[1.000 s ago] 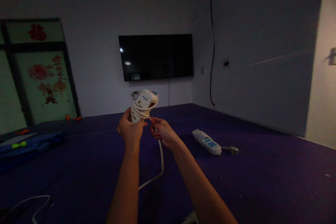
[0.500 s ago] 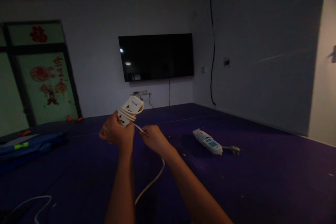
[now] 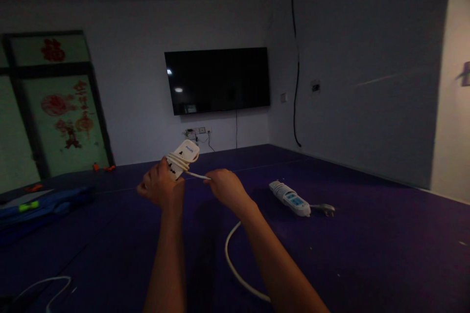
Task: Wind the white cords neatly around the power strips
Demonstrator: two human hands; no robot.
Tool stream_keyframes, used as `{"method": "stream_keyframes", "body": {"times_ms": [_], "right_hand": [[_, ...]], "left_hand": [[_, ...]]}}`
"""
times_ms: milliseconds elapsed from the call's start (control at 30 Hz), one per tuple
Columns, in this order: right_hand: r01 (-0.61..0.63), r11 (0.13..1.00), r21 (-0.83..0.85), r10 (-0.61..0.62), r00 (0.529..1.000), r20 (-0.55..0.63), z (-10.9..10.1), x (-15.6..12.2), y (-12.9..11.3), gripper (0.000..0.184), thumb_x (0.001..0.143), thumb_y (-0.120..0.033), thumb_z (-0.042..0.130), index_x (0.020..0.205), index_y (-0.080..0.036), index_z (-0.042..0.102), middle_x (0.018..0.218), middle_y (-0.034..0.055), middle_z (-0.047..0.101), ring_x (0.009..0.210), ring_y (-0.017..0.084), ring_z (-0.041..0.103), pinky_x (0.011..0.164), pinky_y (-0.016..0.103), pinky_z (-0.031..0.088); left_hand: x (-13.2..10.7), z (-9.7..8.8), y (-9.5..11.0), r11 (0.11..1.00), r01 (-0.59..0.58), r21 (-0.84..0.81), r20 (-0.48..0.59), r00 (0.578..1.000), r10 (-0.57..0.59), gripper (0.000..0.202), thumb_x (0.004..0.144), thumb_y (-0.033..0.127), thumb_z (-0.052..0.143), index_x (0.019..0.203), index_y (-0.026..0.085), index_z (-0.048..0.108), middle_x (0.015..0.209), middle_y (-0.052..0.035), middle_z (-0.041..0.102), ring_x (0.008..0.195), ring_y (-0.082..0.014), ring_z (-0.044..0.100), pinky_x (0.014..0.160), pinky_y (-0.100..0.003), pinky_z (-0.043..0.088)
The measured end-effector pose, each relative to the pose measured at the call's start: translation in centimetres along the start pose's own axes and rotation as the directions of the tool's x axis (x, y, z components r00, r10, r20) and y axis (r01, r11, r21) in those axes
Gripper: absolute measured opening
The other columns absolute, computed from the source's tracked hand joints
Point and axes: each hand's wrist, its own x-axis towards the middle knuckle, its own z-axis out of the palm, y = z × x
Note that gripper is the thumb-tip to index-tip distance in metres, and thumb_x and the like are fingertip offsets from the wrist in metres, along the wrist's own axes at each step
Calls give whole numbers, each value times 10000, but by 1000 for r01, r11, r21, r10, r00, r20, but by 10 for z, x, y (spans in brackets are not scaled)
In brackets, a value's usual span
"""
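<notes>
Holding the white power strip (image 3: 190, 149) in the grip of the left hand (image 3: 160, 188), up over the purple surface (image 3: 367, 249), short of its far edge. Clutching the white cord (image 3: 197, 175) in the right hand (image 3: 225, 188), stretched straight from the loops (image 3: 178, 161). Could lose those loops off the strip's top end by tugging too hard, or make them floppy by letting go. Might get twists too, from the long bit curling below.

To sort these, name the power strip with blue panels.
The power strip lying at right; the other strip, in the left hand, has a white face.
</notes>
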Motion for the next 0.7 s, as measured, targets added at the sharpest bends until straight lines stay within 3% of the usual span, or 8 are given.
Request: {"method": "stream_keyframes", "body": {"times_ms": [200,333,500,633,700], "right_hand": [[81,984,-160,-98,990,-100,-16,-6,4,269,924,-281,407,974,-199,658,960,84,680,889,190,608,707,260,403],[162,974,-160,-191,964,-187,-20,-10,8,240,919,-282,443,959,-188,660,946,81,671,894,179,587,712,258,390],[199,976,-86,-216,916,-339,-20,-10,16,201,862,-334,556,836,-177,680,858,66,673,826,160,586,684,250,365],[171,984,58,-123,868,-481,-23,-11,31,198,771,-376,659,734,-183,681,760,34,665,735,138,581,647,241,351],[170,970,171,-64,864,-499,-26,-13,43,184,705,-364,717,691,-184,680,728,20,658,694,125,574,619,233,351]], "left_hand": [[4,-5,1,978,-207,20,173,964,201,523,749,252,524,1270,233,488,1139,-109,617,1075,-315,485,870,-480,301],[5,-6,2,929,-370,-22,244,899,364,512,738,155,497,1243,234,518,1152,-81,624,1073,-284,498,903,-472,312],[7,-4,8,792,-596,-130,332,727,601,520,685,77,512,1166,261,575,1130,-48,630,1113,-253,487,1071,-518,137],[4,-8,18,671,-682,-291,330,587,740,481,686,55,508,1097,288,601,1048,-11,643,1114,-227,483,1103,-537,27],[1,-14,26,622,-699,-354,313,538,783,499,669,25,499,1076,291,607,1029,0,635,1106,-217,484,1108,-533,25]]}}
